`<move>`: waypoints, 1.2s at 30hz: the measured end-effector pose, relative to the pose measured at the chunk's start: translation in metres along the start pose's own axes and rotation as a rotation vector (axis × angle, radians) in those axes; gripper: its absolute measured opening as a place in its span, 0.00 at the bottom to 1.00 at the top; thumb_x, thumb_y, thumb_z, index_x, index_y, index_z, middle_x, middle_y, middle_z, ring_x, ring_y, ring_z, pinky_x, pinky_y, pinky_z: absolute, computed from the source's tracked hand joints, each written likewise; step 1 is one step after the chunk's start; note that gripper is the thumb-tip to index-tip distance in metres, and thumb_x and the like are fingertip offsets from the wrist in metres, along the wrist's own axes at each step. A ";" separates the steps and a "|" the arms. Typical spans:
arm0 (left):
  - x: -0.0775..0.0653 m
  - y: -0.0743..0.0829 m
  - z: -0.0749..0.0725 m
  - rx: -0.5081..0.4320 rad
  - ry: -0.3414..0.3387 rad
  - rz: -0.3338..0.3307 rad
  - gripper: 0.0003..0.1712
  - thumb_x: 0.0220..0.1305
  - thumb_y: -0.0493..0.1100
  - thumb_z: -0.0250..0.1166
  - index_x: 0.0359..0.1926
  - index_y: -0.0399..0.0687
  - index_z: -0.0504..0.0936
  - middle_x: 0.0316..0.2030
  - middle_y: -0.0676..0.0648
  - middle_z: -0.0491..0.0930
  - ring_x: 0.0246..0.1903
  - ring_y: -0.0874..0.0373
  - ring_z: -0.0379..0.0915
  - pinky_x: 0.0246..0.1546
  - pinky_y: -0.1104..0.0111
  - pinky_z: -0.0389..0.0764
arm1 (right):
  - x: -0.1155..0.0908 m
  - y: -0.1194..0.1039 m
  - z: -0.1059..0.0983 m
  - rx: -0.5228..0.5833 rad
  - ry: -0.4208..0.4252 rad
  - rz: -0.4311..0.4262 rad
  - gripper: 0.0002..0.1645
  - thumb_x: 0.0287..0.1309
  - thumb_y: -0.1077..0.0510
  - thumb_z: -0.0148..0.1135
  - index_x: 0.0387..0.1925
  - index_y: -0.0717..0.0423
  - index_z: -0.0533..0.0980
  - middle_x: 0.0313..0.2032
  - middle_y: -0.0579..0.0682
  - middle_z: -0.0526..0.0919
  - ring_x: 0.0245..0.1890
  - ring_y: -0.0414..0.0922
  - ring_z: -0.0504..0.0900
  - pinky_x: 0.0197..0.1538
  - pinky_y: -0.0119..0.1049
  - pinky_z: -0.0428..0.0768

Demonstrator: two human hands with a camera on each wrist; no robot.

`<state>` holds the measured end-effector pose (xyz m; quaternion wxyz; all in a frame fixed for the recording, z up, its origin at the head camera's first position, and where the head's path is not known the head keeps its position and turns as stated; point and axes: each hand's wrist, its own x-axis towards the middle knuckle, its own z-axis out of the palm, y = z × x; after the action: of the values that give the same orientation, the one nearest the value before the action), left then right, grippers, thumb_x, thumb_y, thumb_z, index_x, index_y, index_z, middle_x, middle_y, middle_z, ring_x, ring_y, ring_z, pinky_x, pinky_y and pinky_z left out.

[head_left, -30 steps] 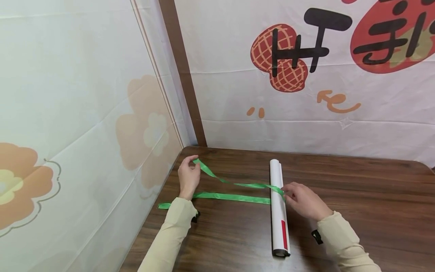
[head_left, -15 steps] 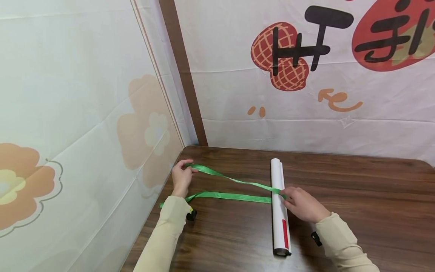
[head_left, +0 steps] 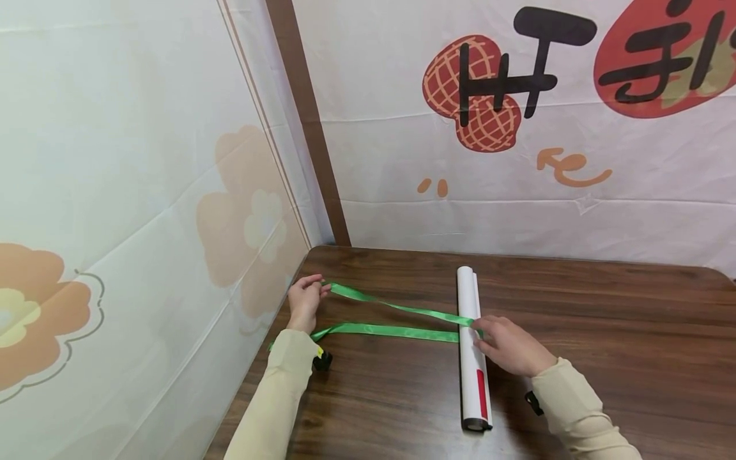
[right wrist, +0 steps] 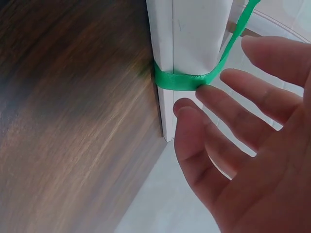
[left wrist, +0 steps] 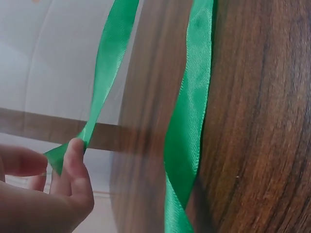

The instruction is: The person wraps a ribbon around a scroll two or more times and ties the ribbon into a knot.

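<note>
From the head view we see a white paper roll (head_left: 473,345) lying on the wooden bench (head_left: 604,345), a green ribbon (head_left: 391,331) looped around it. The left wrist view shows our left hand (head_left: 303,303) pinching the ribbon's end. The right wrist view shows our right hand (head_left: 508,345) spread, fingertips (right wrist: 206,92) touching the ribbon. Printed cloth (head_left: 517,160) hangs behind.

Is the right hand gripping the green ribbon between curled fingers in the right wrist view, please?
No, the right hand has straight, spread fingers, one fingertip only touching the green ribbon where it wraps the white paper roll.
</note>
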<state>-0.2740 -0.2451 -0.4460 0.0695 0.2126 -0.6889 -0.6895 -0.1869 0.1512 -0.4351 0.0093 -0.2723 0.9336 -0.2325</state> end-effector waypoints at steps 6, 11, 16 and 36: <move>0.004 -0.003 -0.002 0.001 -0.012 -0.030 0.20 0.71 0.35 0.48 0.61 0.33 0.70 0.57 0.37 0.73 0.46 0.55 0.80 0.47 0.70 0.80 | 0.002 -0.003 0.001 -0.019 -0.003 -0.001 0.17 0.59 0.61 0.63 0.49 0.65 0.77 0.50 0.60 0.81 0.53 0.57 0.79 0.54 0.53 0.76; 0.004 -0.006 -0.004 -0.005 -0.015 -0.041 0.20 0.71 0.35 0.49 0.62 0.33 0.69 0.59 0.36 0.72 0.51 0.51 0.78 0.46 0.72 0.80 | 0.001 -0.006 0.001 -0.025 -0.025 0.027 0.19 0.60 0.60 0.62 0.50 0.66 0.77 0.53 0.62 0.80 0.55 0.59 0.77 0.55 0.55 0.76; 0.004 -0.010 -0.006 0.011 -0.003 -0.056 0.21 0.71 0.35 0.51 0.62 0.33 0.69 0.60 0.35 0.71 0.53 0.49 0.78 0.47 0.70 0.80 | 0.000 -0.008 0.001 -0.025 -0.037 0.032 0.19 0.60 0.60 0.62 0.51 0.66 0.77 0.54 0.63 0.79 0.56 0.60 0.77 0.56 0.56 0.75; -0.005 -0.014 -0.019 0.180 0.051 0.014 0.24 0.68 0.35 0.49 0.65 0.38 0.65 0.59 0.36 0.66 0.53 0.42 0.76 0.53 0.60 0.75 | -0.003 -0.010 0.003 -0.028 -0.064 0.061 0.20 0.60 0.59 0.62 0.51 0.67 0.77 0.57 0.66 0.76 0.58 0.63 0.74 0.59 0.57 0.72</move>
<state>-0.2593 -0.2597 -0.4579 0.0728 0.2307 -0.7475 -0.6186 -0.1789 0.1437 -0.4338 0.0425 -0.2512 0.9438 -0.2104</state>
